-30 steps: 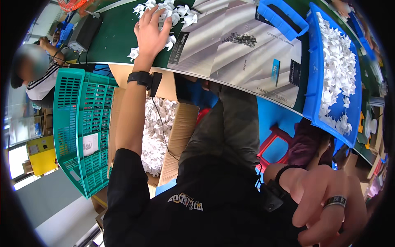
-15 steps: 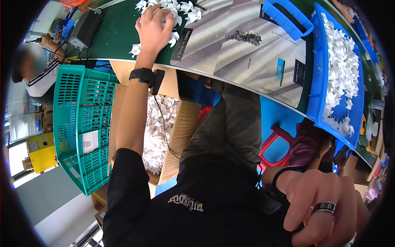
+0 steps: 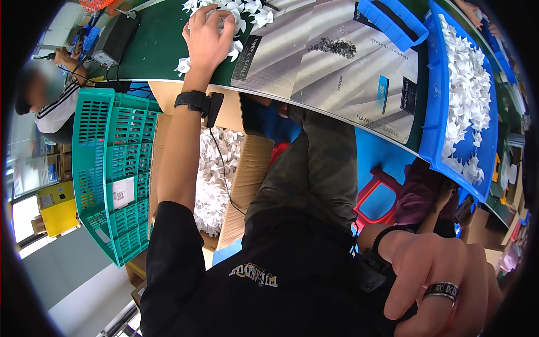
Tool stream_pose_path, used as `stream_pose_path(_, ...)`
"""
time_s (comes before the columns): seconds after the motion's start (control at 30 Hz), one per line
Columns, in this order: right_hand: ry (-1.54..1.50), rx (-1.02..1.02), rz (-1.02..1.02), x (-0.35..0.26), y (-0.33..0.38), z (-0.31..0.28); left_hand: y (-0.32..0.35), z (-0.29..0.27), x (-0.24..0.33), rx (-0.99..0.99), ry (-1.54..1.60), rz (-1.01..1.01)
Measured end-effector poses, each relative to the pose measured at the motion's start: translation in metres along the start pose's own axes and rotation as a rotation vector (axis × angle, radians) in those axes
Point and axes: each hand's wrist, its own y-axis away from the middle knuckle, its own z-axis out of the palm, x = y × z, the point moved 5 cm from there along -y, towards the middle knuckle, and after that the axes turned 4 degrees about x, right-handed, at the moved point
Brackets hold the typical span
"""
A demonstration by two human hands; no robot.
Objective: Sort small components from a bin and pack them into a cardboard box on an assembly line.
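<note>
1. Your left hand [image 3: 209, 35] lies palm down on a heap of small white folded paper pieces [image 3: 233, 14] at about 11 o'clock in the view, on the green tabletop [image 3: 151, 39]. The fingers are spread and curled over the heap; I cannot tell whether they pinch any one piece.

2. Your right hand [image 3: 443, 281] hangs at 4 o'clock, close to the camera and off the table, fingers loosely bent with a dark ring on one, holding nothing that shows.

3. Judging from this, you are at the gathering step: the left hand is raking or picking from the heap. The next move calls for closing the fingers on one piece or a small clump without scattering the loose ones by your wrist.

4. The heap has no clear long axis; it spreads roughly from 9 to 3 o'clock along the far table edge. Single pieces are too small to tell which way they point.

5. More white pieces fill the blue tray [image 3: 435, 129] at 2 o'clock and a cardboard box [image 3: 250, 180] under the table, beside the green crate [image 3: 106, 174] at 8 o'clock.
</note>
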Motion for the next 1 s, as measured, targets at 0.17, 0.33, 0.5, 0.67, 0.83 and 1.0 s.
stream_pose_path(0.17, -0.038, -0.014, 0.025, 0.001, -0.003, 0.0, -0.001, 0.0, 0.001, 0.013, -0.013, 0.009)
stream_pose_path(0.33, -0.109, -0.034, 0.047, 0.006, -0.006, 0.001, 0.001, 0.0, 0.0, 0.006, -0.011, 0.0)
stream_pose_path(0.5, -0.06, 0.015, -0.006, 0.008, -0.001, 0.004, 0.002, 0.001, -0.001, 0.007, -0.018, -0.006)
stream_pose_path(0.67, -0.236, -0.07, -0.038, 0.014, -0.009, 0.002, 0.0, 0.001, -0.001, 0.011, 0.012, -0.001)
stream_pose_path(0.83, -0.179, -0.067, 0.024, 0.012, -0.007, 0.007, 0.0, -0.005, 0.008, 0.03, -0.069, 0.043)
stream_pose_path(1.0, -0.067, -0.002, 0.033, 0.008, 0.0, 0.008, -0.007, -0.022, 0.027, 0.068, -0.047, 0.016)
